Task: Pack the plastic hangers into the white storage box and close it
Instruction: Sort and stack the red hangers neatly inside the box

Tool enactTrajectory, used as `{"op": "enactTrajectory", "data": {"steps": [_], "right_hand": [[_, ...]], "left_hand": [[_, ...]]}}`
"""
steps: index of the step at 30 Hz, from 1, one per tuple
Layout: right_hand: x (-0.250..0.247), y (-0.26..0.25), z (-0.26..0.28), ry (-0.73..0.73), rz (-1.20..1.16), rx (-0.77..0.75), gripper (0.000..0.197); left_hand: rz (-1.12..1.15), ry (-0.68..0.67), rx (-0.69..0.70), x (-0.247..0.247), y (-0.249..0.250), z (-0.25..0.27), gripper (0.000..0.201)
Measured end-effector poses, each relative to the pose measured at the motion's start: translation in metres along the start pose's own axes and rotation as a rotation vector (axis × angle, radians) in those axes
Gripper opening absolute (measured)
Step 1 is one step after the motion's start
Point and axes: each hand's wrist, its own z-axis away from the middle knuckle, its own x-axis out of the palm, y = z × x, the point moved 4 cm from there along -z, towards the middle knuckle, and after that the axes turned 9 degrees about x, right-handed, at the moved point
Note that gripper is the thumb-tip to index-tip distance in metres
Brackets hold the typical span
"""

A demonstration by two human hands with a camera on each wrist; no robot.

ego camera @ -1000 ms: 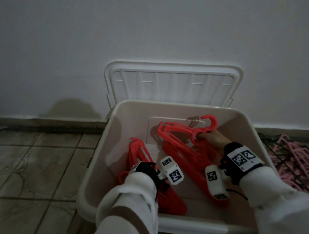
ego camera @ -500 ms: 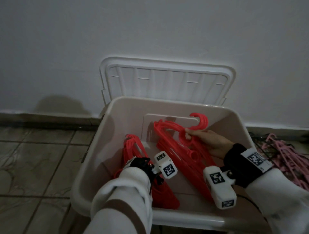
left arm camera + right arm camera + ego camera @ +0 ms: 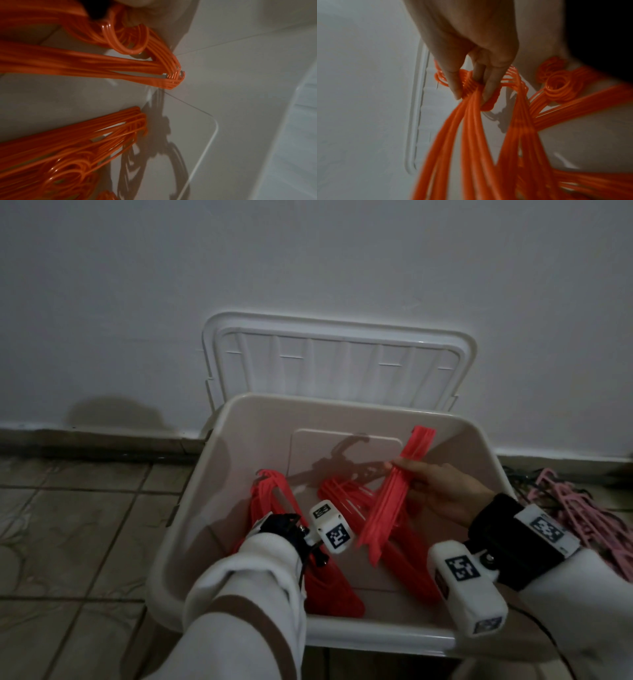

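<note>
- Head view: your right hand pinches a bundle of red hangers, held edge-on and tilted inside the white storage box. Below that hand, a second red stack lies on the box floor. Your left hand is hidden behind its sleeve and wrist camera; a third stack stands just beyond it against the near-left wall.
- Head view: the lid leans upright on the wall past both hands. Pink hangers lie on the floor outside the box, to the right of your right hand.
- Left wrist view: the left hand shows only as a sliver at the top edge; its fingers seem curled over the hook end of its stack, but I cannot tell the grip for certain. Another stack lies flat alongside.
- Right wrist view: thumb and fingers clamp the bundle at the necks, arms fanning below.
- Judgement: rotate the bundle flat before release, and lay it parallel to the stack beneath, hooks nested.
- Judgement: keep the pinch tight until the arms rest; a loose grip lets them splay and tangle.
</note>
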Motion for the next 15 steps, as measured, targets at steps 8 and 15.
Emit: {"op": "enactTrajectory", "data": {"steps": [8,15], "right_hand": [[0.006,-0.011,-0.004,-0.05,-0.248,0.027,0.019],[0.018,-0.026,-0.005,0.085,-0.466,0.052,0.018]], "left_hand": [[0.458,0.179,-0.08,-0.008,0.002,0.0,0.045],[0.702,0.334,-0.072,-0.023,0.001,0.023,0.065]]}}
